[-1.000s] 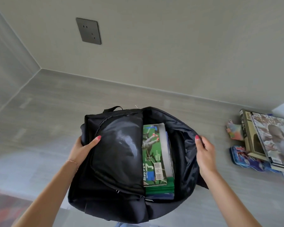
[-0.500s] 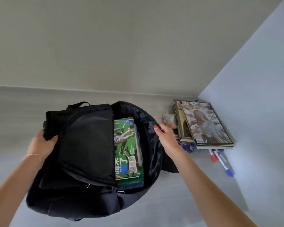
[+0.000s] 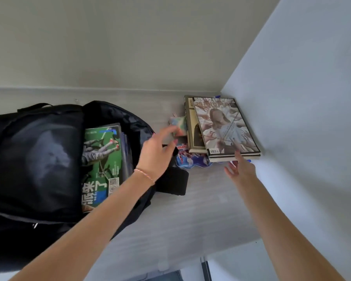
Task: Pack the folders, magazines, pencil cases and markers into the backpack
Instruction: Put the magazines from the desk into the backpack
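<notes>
Black backpack (image 3: 39, 163) lying on the pale desk (image 3: 190, 216), main compartment gaping toward the camera, presumably left wide so flat items slide in without catching. Green magazine (image 3: 101, 159) already inside, standing against the inner wall with darker folders or magazines just behind it. Remaining stack in the right corner against the white wall (image 3: 312, 98): glossy magazine (image 3: 225, 126) on top, a tan-spined volume (image 3: 190, 126) beneath and offset to the left, likely piled there to keep the loading side free. Blue printed pencil case (image 3: 193, 161) half under the stack's near corner; small pastel pouch (image 3: 179, 123) just beside the stack's left edge. Blue tips peeking out at the stack's near edge, possibly markers; too small to tell. Left hand (image 3: 158, 153) empty, motion-blurred, fingers spread loose, above the bag's right rim and reaching toward the pouch and case. Right hand (image 3: 239, 169) empty too, fingers open, one fingertip at the near edge of the top magazine. Judgement: both hands setting up to lift the next item from the pile; packing partly done, with stack, case and pouch not yet in.
</notes>
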